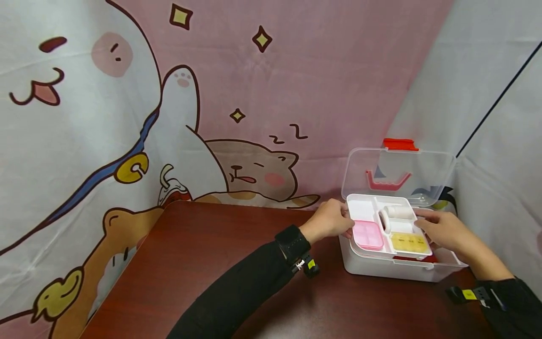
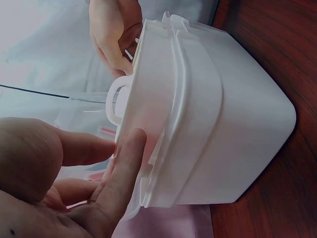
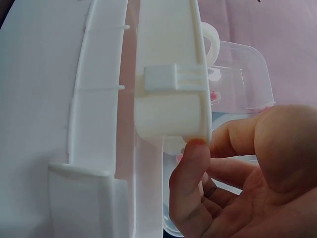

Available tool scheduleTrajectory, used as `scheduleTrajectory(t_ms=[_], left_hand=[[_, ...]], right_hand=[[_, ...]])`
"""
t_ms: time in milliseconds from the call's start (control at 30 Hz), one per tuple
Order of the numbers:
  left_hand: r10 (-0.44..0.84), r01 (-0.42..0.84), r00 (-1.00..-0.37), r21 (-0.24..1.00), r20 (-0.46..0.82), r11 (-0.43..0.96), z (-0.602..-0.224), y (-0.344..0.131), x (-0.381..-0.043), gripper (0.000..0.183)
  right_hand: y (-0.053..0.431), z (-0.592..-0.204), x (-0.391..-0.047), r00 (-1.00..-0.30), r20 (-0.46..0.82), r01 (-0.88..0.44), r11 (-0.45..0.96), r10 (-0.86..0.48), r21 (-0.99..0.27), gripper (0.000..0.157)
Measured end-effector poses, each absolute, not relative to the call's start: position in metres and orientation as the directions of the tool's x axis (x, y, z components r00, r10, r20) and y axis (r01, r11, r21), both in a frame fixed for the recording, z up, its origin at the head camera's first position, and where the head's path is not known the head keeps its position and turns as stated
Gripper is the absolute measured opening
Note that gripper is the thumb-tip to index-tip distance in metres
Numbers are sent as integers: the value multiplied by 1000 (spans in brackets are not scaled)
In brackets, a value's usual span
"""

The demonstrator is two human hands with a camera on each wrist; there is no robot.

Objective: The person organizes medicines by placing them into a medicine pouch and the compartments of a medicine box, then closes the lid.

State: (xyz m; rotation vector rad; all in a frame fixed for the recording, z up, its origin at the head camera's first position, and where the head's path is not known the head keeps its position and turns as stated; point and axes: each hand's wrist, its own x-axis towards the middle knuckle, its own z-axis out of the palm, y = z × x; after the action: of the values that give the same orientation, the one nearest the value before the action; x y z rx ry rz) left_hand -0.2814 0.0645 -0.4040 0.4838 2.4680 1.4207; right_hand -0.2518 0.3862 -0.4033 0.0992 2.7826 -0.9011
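Observation:
My left hand [image 1: 330,219] pinches the left edge of a white compartment tray [image 1: 360,207], thumb and fingers on its rim. At the opposite edge, my right hand [image 1: 444,230] pinches the rim between thumb and fingers. The tray sits over a white storage box [image 1: 381,266]; in the right wrist view a gap shows between tray and box wall. In the tray lie a pink case [image 1: 367,234], a yellow pill case [image 1: 409,242] and a white cylindrical item [image 1: 400,212]. A white loop handle [image 1: 384,221] stands up at the tray's middle.
The box's clear lid [image 1: 427,165] stands open behind it, with a red latch [image 1: 401,144] on top and a pink handle [image 1: 387,186]. Something red [image 1: 417,259] shows below the tray. Printed cloth [image 1: 338,84] hangs behind the brown table [image 1: 237,235].

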Motion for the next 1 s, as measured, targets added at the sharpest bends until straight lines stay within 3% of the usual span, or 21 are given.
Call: scheduleTrajectory(t_ms=[1000], left_hand=[[395, 154, -916, 846, -72, 511, -422, 65, -286, 36]], right_hand=[[385, -423, -260, -965, -260, 138, 813, -18, -566, 69]])
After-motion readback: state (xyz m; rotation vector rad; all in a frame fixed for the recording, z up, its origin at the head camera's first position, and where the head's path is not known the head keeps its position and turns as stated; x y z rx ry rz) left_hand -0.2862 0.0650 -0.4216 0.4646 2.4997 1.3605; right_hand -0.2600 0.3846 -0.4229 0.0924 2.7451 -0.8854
